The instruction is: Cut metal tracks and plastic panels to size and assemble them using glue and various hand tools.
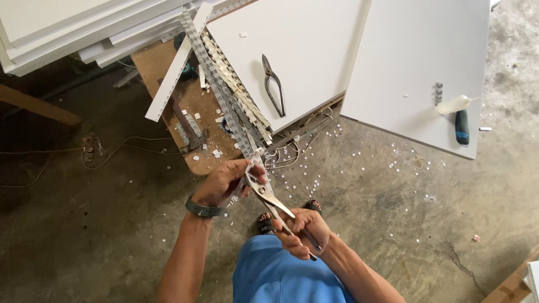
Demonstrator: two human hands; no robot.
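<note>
Pliers (pixel 268 196) sit clenched by their handles in the right hand (pixel 300 229), jaws biting the near end of a long notched white strip (pixel 224 95). Fingers of the left hand (pixel 224 182) curl tight around that same end, just beside the jaws. The strip runs up onto the white panel's (pixel 303 50) left edge, where a second pair of pliers (pixel 274 85) lies.

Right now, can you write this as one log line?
left hand: holds white strip | right hand: grips pliers | pliers: jaws at strip end | spare pliers: on white panel
</note>
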